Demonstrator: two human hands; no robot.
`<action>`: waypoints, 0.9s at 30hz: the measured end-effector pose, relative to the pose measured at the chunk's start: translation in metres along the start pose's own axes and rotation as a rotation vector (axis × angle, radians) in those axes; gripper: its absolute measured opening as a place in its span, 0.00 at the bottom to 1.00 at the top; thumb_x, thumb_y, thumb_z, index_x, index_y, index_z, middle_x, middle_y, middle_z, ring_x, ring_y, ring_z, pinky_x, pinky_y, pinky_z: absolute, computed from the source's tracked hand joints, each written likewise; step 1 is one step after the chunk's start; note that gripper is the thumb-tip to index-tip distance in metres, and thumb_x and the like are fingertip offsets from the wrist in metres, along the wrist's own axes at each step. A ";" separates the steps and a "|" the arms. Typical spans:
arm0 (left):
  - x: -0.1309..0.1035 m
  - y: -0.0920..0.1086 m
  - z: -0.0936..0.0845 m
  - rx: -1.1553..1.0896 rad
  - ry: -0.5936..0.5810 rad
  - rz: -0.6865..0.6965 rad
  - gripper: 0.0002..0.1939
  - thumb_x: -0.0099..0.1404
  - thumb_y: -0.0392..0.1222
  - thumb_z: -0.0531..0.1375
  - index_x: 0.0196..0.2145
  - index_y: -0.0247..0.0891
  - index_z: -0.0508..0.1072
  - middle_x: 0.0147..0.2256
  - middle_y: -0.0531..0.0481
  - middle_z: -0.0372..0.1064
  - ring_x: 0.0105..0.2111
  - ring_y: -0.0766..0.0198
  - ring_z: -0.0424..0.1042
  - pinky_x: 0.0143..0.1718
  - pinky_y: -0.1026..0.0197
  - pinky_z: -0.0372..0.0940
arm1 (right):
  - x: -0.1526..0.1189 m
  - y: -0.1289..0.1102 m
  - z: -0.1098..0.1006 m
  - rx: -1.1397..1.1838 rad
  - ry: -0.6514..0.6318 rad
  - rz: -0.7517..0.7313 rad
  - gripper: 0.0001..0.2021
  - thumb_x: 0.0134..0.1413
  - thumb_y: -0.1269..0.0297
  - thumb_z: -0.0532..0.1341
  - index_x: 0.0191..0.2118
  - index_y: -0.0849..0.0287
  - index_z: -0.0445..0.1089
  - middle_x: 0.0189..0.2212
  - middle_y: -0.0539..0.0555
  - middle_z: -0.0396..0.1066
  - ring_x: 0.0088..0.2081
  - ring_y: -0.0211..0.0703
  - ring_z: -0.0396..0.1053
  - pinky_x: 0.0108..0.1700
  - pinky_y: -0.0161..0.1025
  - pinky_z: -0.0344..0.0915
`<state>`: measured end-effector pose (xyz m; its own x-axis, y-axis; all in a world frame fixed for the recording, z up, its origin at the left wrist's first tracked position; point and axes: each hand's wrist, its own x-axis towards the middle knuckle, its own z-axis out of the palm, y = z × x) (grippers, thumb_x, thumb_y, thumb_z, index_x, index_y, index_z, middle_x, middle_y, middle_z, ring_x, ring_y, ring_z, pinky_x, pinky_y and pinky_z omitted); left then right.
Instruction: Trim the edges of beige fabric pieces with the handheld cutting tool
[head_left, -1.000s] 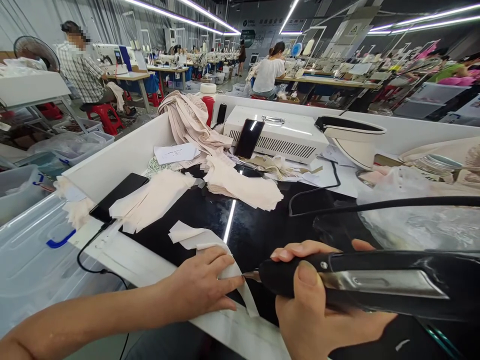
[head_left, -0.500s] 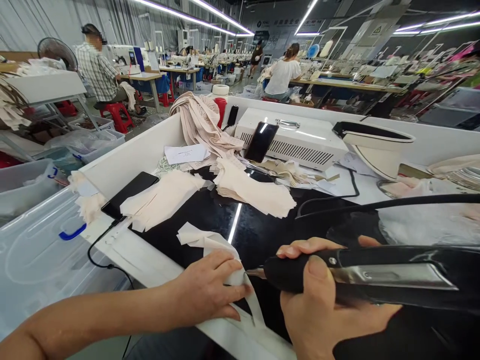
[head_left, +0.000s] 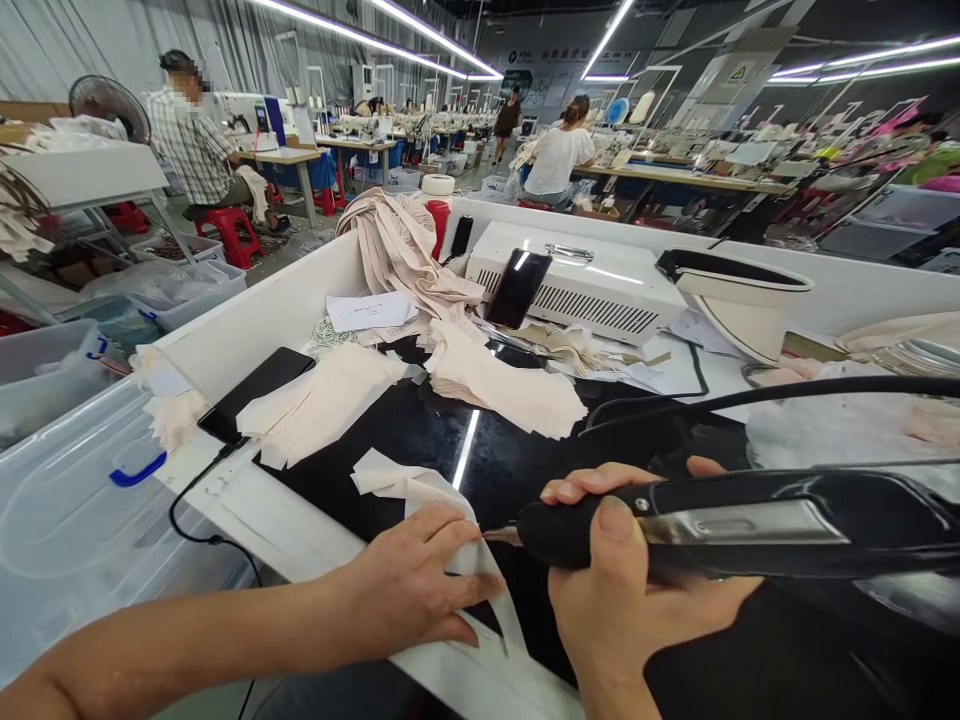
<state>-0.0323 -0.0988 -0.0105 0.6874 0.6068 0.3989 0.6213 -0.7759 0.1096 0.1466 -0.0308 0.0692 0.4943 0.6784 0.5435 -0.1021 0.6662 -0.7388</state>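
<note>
While one left hand (head_left: 439, 580) presses one fabric strip (head_left: 507, 612); one right hand (head_left: 626, 575) grips one black tool (head_left: 720, 522)

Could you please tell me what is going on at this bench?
The left hand presses a curved strip of pale fabric against the black surface. The right hand grips a black tool, its metal tip at the strip's edge. Beyond lie two stacks of cut fabric.

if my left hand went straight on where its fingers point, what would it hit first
Likely the metal tip of the black tool, close beside the left hand, though depth there is unclear.
</note>
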 end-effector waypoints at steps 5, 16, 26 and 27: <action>0.002 -0.004 -0.016 -0.118 -0.044 -0.040 0.34 0.82 0.63 0.79 0.73 0.42 0.82 0.67 0.33 0.82 0.69 0.42 0.83 0.75 0.45 0.79 | 0.000 0.004 -0.001 -0.014 -0.013 0.018 0.31 0.60 0.55 0.87 0.61 0.48 0.74 0.34 0.42 0.81 0.27 0.42 0.77 0.33 0.45 0.83; 0.008 -0.036 -0.044 0.019 -0.205 -0.035 0.21 0.80 0.18 0.64 0.62 0.35 0.81 0.66 0.37 0.85 0.61 0.52 0.86 0.63 0.53 0.83 | 0.020 -0.027 -0.016 0.036 0.018 0.058 0.30 0.51 0.58 0.87 0.58 0.47 0.79 0.31 0.41 0.77 0.24 0.44 0.74 0.27 0.45 0.81; 0.037 0.010 -0.018 0.238 -0.308 -0.133 0.09 0.88 0.31 0.68 0.45 0.39 0.78 0.41 0.47 0.77 0.42 0.52 0.79 0.39 0.54 0.72 | 0.002 -0.038 -0.048 -0.007 0.056 0.035 0.30 0.51 0.56 0.88 0.58 0.49 0.82 0.30 0.44 0.81 0.23 0.47 0.74 0.26 0.46 0.80; 0.038 0.010 -0.020 0.247 -0.311 -0.137 0.10 0.88 0.31 0.69 0.45 0.39 0.79 0.41 0.47 0.77 0.42 0.53 0.79 0.38 0.55 0.72 | 0.001 -0.038 -0.050 -0.005 0.053 0.036 0.30 0.51 0.56 0.88 0.58 0.49 0.82 0.30 0.44 0.81 0.24 0.47 0.74 0.26 0.45 0.79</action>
<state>-0.0076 -0.0874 0.0243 0.6496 0.7540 0.0979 0.7603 -0.6428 -0.0939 0.1938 -0.0707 0.0780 0.5356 0.6847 0.4942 -0.1166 0.6397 -0.7598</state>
